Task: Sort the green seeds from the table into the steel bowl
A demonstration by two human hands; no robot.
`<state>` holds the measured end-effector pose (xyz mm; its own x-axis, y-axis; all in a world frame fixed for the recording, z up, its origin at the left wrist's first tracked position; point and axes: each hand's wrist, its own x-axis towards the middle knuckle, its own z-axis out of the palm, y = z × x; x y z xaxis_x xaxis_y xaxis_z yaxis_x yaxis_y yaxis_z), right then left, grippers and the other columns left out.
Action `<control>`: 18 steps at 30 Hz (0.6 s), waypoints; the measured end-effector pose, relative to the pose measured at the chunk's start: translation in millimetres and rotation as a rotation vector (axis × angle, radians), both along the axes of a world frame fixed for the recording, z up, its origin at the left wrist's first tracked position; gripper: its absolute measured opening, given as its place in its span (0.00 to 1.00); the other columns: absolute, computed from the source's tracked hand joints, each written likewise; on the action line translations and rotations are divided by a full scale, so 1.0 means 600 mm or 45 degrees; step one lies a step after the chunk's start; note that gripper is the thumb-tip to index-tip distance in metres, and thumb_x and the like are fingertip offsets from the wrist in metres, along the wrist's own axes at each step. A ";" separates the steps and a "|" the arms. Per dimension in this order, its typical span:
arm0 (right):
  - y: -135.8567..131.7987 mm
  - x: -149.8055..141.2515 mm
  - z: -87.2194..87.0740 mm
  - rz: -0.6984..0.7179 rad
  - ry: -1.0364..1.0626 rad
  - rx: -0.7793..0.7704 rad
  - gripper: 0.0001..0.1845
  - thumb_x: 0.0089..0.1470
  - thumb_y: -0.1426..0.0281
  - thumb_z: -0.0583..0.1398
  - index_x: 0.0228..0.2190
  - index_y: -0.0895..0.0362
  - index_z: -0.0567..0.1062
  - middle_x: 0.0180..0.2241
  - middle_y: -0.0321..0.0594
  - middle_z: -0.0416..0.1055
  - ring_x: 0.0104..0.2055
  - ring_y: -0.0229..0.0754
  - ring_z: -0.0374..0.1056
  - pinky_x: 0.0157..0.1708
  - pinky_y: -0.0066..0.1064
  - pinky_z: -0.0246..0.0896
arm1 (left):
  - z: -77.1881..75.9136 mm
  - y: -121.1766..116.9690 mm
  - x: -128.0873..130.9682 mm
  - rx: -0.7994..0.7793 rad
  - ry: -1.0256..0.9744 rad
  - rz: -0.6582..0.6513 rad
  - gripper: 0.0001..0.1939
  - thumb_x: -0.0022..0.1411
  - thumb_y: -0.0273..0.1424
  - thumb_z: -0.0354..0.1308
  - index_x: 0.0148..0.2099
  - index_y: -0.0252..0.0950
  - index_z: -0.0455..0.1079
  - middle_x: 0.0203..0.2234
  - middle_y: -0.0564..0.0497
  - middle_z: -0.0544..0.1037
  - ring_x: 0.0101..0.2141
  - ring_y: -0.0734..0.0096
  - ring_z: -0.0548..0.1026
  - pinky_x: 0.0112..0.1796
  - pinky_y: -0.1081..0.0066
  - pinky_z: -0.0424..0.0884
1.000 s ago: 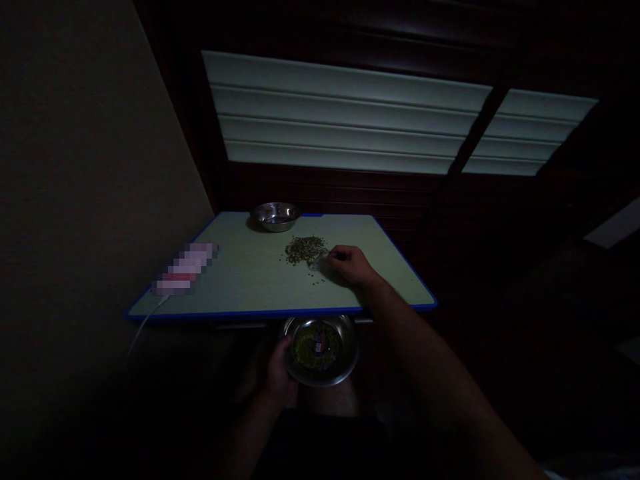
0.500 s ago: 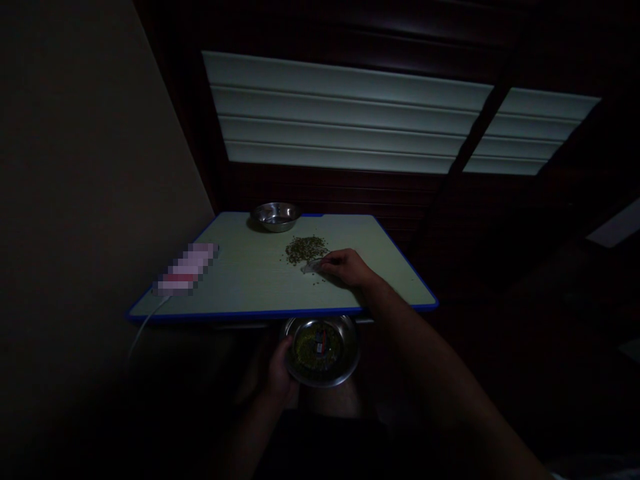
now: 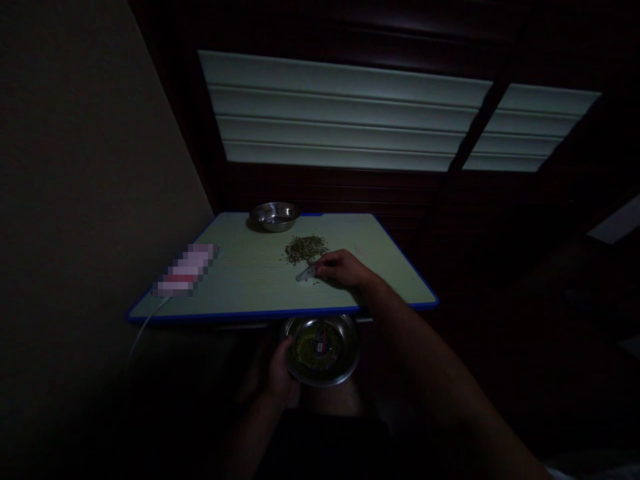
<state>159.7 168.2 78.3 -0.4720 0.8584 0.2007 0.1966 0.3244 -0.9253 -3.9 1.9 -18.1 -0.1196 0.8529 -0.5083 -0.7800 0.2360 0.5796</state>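
My right hand pinches a small, pale, translucent flat piece over the tabletop; its exact kind is too dim to make out. Just beyond it lies a loose pile of small greenish-brown beans or seeds, with a few strays near the fingers. Below the table's front edge, my left hand grips the left rim of a shiny metal bowl. Greenish grains show in that bowl, along with a dark patch bearing a small red and white mark.
A second metal bowl stands at the back left of the pale, blue-edged table. A blurred-out pink object lies at the left, a white cable hanging from it. Dark slatted panels rise behind the table.
My right hand has drawn the pale piece slightly toward me and to the left, away from the pile. My left hand and its bowl have hardly moved.
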 end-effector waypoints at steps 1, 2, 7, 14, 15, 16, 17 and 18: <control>-0.001 0.002 0.001 0.022 -0.001 -0.012 0.14 0.40 0.64 0.69 0.29 0.61 0.82 0.28 0.41 0.78 0.31 0.39 0.68 0.34 0.31 0.63 | -0.003 0.001 0.000 0.006 0.005 0.003 0.11 0.54 0.33 0.59 0.36 0.35 0.79 0.32 0.44 0.85 0.45 0.49 0.80 0.50 0.54 0.73; -0.002 0.003 0.002 0.040 -0.003 -0.024 0.14 0.40 0.64 0.69 0.30 0.61 0.82 0.28 0.41 0.78 0.31 0.39 0.68 0.34 0.31 0.63 | -0.005 0.001 -0.001 0.010 0.011 0.004 0.11 0.54 0.33 0.59 0.36 0.35 0.79 0.32 0.44 0.85 0.45 0.50 0.80 0.50 0.54 0.73; -0.007 0.008 0.007 0.091 -0.021 -0.058 0.14 0.41 0.64 0.69 0.29 0.61 0.81 0.28 0.42 0.78 0.31 0.38 0.68 0.33 0.31 0.63 | -0.005 0.001 -0.002 -0.003 0.016 0.002 0.11 0.52 0.34 0.60 0.36 0.34 0.78 0.33 0.43 0.84 0.47 0.48 0.79 0.51 0.54 0.73; -0.015 0.008 0.014 0.089 -0.008 -0.083 0.13 0.39 0.64 0.69 0.27 0.61 0.80 0.27 0.42 0.78 0.30 0.39 0.68 0.34 0.32 0.64 | 0.012 -0.003 0.002 -0.033 -0.009 -0.001 0.11 0.53 0.34 0.59 0.35 0.33 0.78 0.33 0.41 0.84 0.50 0.45 0.77 0.51 0.53 0.72; -0.016 0.007 0.015 0.083 -0.012 -0.089 0.13 0.39 0.64 0.69 0.27 0.61 0.80 0.27 0.42 0.78 0.30 0.39 0.68 0.34 0.31 0.64 | 0.012 -0.003 0.001 -0.040 -0.009 -0.007 0.11 0.53 0.33 0.59 0.35 0.33 0.78 0.32 0.41 0.84 0.50 0.45 0.77 0.51 0.53 0.72; -0.017 0.006 0.015 0.073 -0.016 -0.095 0.13 0.39 0.64 0.69 0.27 0.61 0.79 0.27 0.42 0.77 0.30 0.39 0.68 0.33 0.31 0.63 | 0.012 -0.003 0.000 -0.043 -0.008 -0.013 0.10 0.54 0.33 0.59 0.35 0.34 0.78 0.32 0.41 0.84 0.50 0.45 0.77 0.51 0.52 0.73; -0.017 0.005 0.015 0.056 -0.017 -0.099 0.13 0.39 0.64 0.69 0.27 0.61 0.79 0.26 0.42 0.77 0.29 0.38 0.67 0.32 0.31 0.63 | 0.011 -0.003 0.000 -0.042 -0.006 -0.020 0.11 0.54 0.33 0.59 0.35 0.34 0.78 0.32 0.41 0.84 0.49 0.45 0.78 0.51 0.52 0.72; -0.017 0.004 0.015 0.027 -0.014 -0.101 0.13 0.39 0.64 0.69 0.27 0.61 0.79 0.25 0.41 0.76 0.28 0.38 0.66 0.31 0.31 0.62 | 0.011 -0.003 -0.001 -0.040 -0.005 -0.026 0.11 0.54 0.33 0.58 0.35 0.34 0.78 0.33 0.41 0.84 0.49 0.46 0.78 0.51 0.52 0.72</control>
